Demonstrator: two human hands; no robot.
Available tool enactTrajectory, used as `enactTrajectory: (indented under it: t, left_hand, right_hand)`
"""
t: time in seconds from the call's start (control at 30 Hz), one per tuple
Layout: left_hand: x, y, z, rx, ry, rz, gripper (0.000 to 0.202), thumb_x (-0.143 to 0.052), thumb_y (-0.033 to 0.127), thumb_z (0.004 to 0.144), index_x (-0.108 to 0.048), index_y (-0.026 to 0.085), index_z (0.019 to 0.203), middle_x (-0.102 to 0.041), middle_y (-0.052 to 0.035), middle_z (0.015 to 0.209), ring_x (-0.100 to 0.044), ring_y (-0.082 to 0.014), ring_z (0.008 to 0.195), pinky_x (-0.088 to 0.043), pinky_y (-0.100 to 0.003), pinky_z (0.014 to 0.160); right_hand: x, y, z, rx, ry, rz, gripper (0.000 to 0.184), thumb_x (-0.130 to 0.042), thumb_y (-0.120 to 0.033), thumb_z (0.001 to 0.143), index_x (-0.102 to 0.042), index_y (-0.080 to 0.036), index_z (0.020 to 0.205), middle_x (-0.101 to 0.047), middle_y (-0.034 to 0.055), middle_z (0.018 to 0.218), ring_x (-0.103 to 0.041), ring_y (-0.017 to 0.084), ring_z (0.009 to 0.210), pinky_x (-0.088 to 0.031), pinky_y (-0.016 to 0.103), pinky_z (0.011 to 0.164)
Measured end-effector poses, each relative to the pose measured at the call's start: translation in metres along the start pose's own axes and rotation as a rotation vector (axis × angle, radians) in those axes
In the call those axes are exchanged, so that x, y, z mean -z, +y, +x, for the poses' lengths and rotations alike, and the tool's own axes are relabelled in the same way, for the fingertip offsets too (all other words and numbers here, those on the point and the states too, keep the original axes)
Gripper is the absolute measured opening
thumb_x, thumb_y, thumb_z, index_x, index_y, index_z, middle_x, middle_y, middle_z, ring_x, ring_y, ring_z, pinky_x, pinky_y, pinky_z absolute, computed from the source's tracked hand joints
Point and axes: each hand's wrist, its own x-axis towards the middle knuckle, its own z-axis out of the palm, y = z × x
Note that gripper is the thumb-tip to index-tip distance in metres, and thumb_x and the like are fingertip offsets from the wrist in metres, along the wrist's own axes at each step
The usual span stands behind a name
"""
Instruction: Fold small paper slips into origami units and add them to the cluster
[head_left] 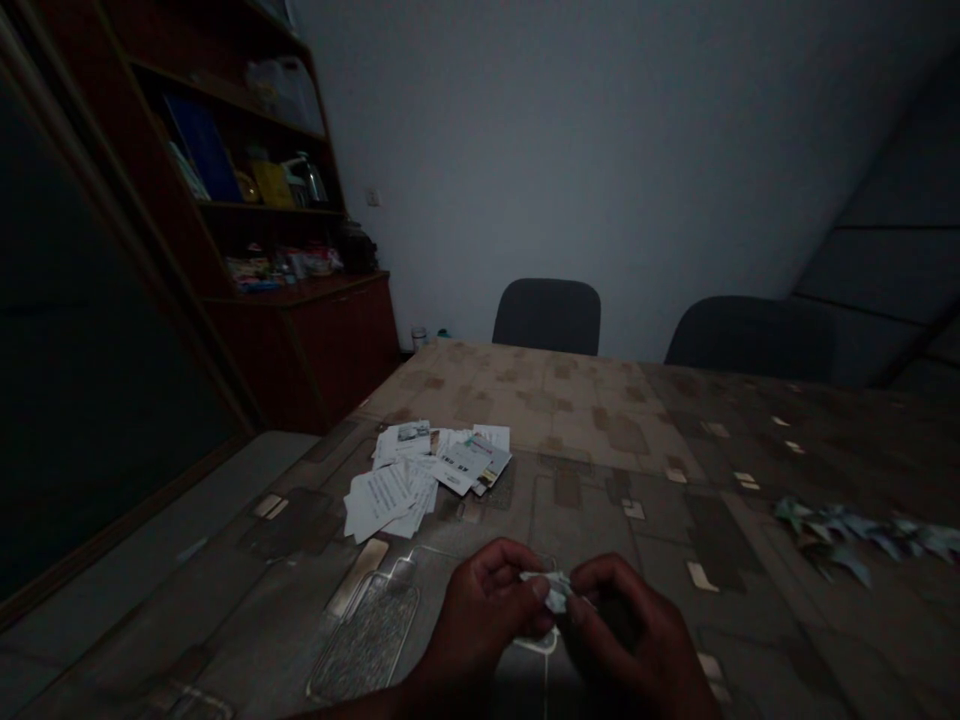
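Across the patterned table (pixel 555 385), loose cards (pixel 382 500) lie in 1 spread heap. Over the table's near part, the left hand (pixel 487 605) and right hand (pixel 637 630) have thumbs and fingertips clamped on opposite sides of 1 small pale paper piece (pixel 556 595). Uneven pulling could tear it or crease it askew. Its long axis appears crosswise, hand to hand; which way it points cannot be told.

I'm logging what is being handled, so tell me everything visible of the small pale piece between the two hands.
The small pale piece looks like creased, folded paper, whitish with greenish-grey tints; dim light blurs finer detail. The left hand pinches one side, the right hand the other, over the patterned tablecloth; whether it touches the cloth cannot be told.
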Motion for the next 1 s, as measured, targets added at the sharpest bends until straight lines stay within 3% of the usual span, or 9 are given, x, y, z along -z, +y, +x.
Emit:
enactTrajectory:
  t: [0.13,0.5,0.7,1.0]
  left_hand:
    - [0.000,-0.002,0.005,-0.003,0.004,0.051,0.047,-0.091,0.039,0.049,-0.057,0.015,0.072,-0.065,0.0004,0.063,-0.057,-0.0097,0.050,-0.043,-0.020,0.050]
    - [0.002,-0.004,0.008,-0.025,0.043,0.163,0.040,-0.087,0.041,0.053,-0.061,0.014,0.068,-0.065,-0.0022,0.059,-0.059,-0.0128,0.052,-0.044,-0.023,0.052]
    - [-0.001,-0.001,0.007,-0.032,0.043,0.168,0.037,-0.086,0.038,0.055,-0.060,0.013,0.066,-0.064,-0.0018,0.056,-0.056,-0.0107,0.048,-0.042,-0.021,0.049]
    - [-0.001,-0.002,0.007,0.055,0.022,0.204,0.041,-0.085,0.042,0.055,-0.063,0.012,0.073,-0.065,-0.0016,0.053,-0.062,-0.0146,0.049,-0.045,-0.024,0.051]
  right_hand:
    - [0.002,-0.004,0.003,-0.046,-0.024,0.025,0.010,-0.059,-0.031,0.079,-0.062,-0.023,0.073,-0.063,-0.0017,0.067,-0.058,0.016,0.061,-0.045,0.024,0.061]
    - [0.002,0.000,0.006,-0.264,-0.107,0.185,0.021,-0.066,-0.041,0.074,-0.066,-0.020,0.069,-0.067,0.0016,0.065,-0.062,0.020,0.065,-0.047,0.027,0.060]
    - [0.002,-0.002,0.007,-0.274,-0.080,0.134,0.018,-0.064,-0.038,0.074,-0.062,-0.021,0.067,-0.063,0.0004,0.061,-0.059,0.019,0.062,-0.044,0.027,0.057]
    - [0.006,-0.010,0.008,-0.159,-0.087,0.033,0.014,-0.060,-0.034,0.074,-0.062,-0.021,0.067,-0.062,-0.0016,0.061,-0.059,0.017,0.060,-0.043,0.026,0.059]
